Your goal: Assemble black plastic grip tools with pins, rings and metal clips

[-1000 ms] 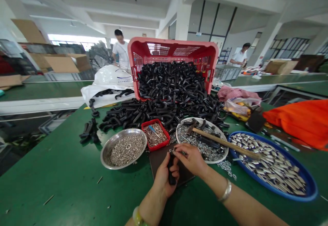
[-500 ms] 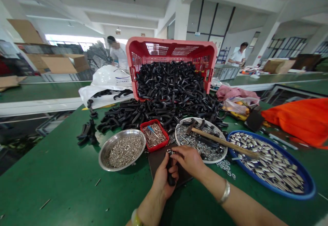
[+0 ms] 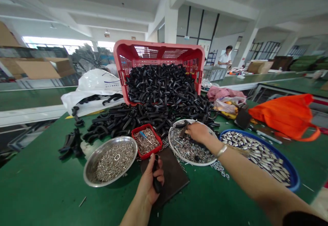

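Observation:
My left hand (image 3: 151, 178) is wrapped round a black curved handle (image 3: 156, 184), held upright above a dark flat plate (image 3: 176, 174). A small metal ring (image 3: 156, 157) shows at the top end of that handle, by my thumb. My right hand (image 3: 198, 132) reaches over a white round tray (image 3: 176, 156) of small metal rings and washers. Its fingers are closed round a hammer (image 3: 183, 131) close to the head. My hand and forearm cover most of the hammer's wooden shaft.
A red crate (image 3: 159, 44) lies tipped, spilling black handles (image 3: 164, 89) onto the green table (image 3: 56, 191). A steel bowl (image 3: 88, 174) of small metal parts, a red box (image 3: 146, 156) of pins and a blue tray (image 3: 294, 181) of metal pieces surround my hands. An orange bag (image 3: 284, 116) lies right.
My right hand has left the black handle's top and moved right and forward to the hammer on the white tray. My left hand keeps the handle. The view has swung right.

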`<state>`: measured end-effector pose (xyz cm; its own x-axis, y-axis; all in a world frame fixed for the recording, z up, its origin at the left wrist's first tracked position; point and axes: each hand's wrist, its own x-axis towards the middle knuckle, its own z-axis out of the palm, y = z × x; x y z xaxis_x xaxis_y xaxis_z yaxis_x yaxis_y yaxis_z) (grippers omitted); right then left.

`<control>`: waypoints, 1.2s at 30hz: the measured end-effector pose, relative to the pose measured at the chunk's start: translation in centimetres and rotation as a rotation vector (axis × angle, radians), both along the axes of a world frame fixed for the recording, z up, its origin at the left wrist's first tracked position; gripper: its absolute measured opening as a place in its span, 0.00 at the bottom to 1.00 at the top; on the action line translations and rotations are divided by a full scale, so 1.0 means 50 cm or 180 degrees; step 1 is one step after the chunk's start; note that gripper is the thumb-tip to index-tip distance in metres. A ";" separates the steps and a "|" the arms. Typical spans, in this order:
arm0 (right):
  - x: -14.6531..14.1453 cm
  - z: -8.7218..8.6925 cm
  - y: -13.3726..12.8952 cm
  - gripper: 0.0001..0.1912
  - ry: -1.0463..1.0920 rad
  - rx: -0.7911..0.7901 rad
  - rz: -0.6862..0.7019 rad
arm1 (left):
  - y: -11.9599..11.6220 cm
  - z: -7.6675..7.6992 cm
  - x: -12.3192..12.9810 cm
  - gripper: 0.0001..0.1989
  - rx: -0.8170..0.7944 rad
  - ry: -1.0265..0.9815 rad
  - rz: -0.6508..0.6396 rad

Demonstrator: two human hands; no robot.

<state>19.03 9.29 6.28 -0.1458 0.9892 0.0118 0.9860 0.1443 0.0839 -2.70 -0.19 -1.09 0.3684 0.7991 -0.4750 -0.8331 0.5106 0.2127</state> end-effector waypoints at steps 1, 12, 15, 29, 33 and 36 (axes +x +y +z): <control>0.038 0.006 0.023 0.19 -0.0103 -0.0047 -0.0228 | 0.002 -0.002 -0.002 0.12 0.0024 -0.0002 0.0036; 0.180 -0.081 0.105 0.16 -0.0568 -0.0558 -0.0704 | 0.001 -0.012 -0.004 0.12 0.0192 0.0004 0.0023; 0.187 -0.081 0.105 0.16 -0.0506 -0.0635 -0.0644 | 0.001 -0.014 -0.006 0.12 0.0253 -0.0024 -0.0004; 0.121 -0.059 0.035 0.16 0.0343 0.0061 -0.0960 | 0.001 -0.014 -0.001 0.13 0.0229 0.0134 -0.0086; 0.021 -0.037 -0.056 0.16 0.0746 0.0369 -0.0276 | 0.002 -0.017 0.001 0.14 0.0238 0.0226 -0.0147; -0.063 -0.033 -0.125 0.14 0.1726 0.0139 0.1191 | 0.000 -0.015 0.000 0.14 0.0296 0.0284 -0.0223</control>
<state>15.88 3.05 4.61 -0.4419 0.8698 0.2194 0.7740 0.4933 -0.3970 -2.69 -0.20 -1.84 0.3845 0.8151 -0.4334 -0.7719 0.5413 0.3333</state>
